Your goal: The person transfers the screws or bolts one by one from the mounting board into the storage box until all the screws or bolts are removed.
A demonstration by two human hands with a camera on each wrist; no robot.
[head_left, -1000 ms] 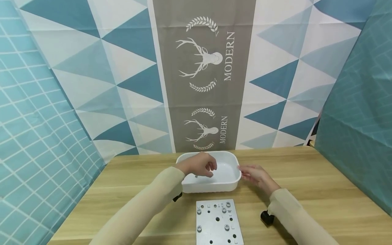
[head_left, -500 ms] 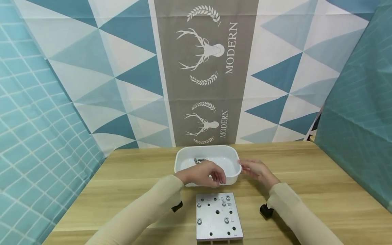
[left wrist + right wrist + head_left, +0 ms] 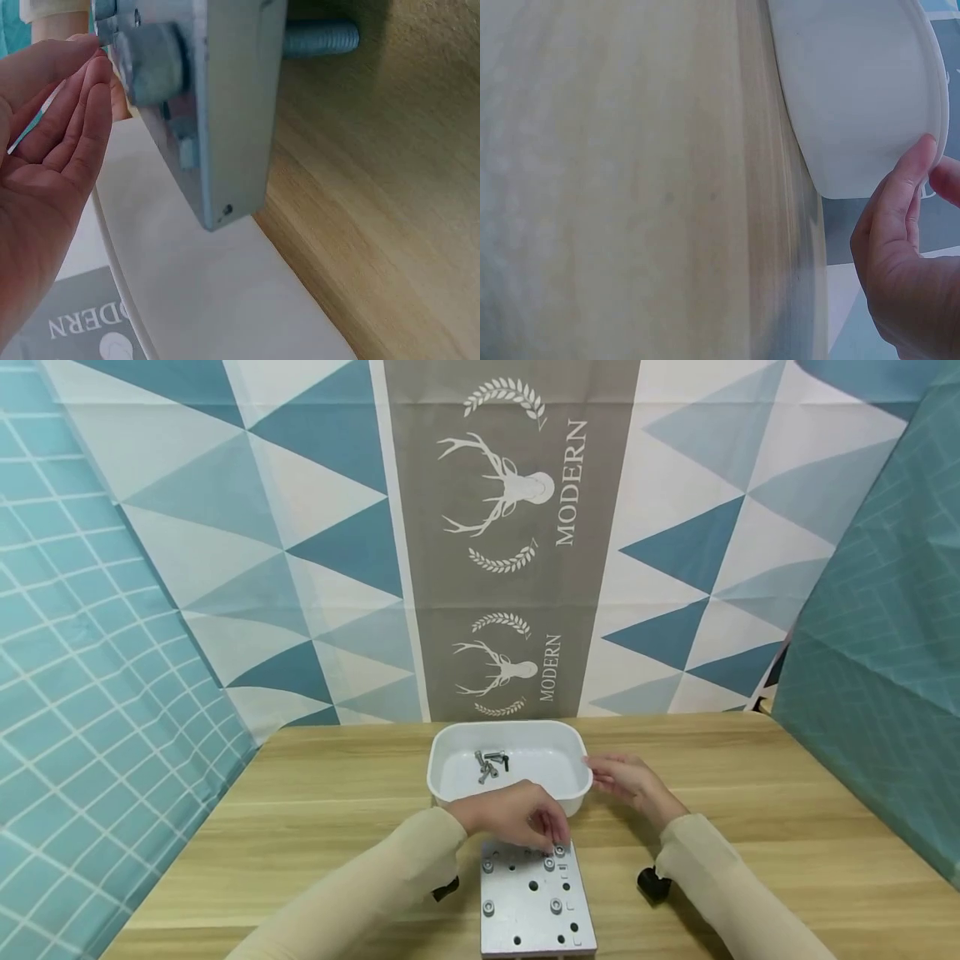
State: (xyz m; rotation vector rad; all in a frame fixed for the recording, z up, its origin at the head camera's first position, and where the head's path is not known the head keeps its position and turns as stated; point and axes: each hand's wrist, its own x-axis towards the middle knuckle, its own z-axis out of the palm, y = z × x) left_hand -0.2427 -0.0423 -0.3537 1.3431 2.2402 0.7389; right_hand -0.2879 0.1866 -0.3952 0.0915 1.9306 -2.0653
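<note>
My left hand (image 3: 513,814) is over the far right corner of a silver metal plate (image 3: 517,922). In the left wrist view its thumb and fingertips pinch together right beside the plate's screw heads, with a small grey screw mostly hidden between them. Several socket-head screws stand in the plate, and the threaded shank of one screw (image 3: 322,39) sticks out beneath it. Behind the plate is a white plastic tray (image 3: 547,768). My right hand (image 3: 630,785) holds the tray's right rim, thumb on one side and fingers on the other in the right wrist view.
Several loose screws (image 3: 489,768) lie in the left half of the tray, one of them black. The wooden table (image 3: 322,793) ends at a patterned cloth backdrop (image 3: 502,577). A black device (image 3: 652,885) sits at the right wrist.
My left hand has moved from above the tray toward me, to the plate's far edge, uncovering the loose screws. The right hand stays at the tray rim. The head view has tilted slightly.
</note>
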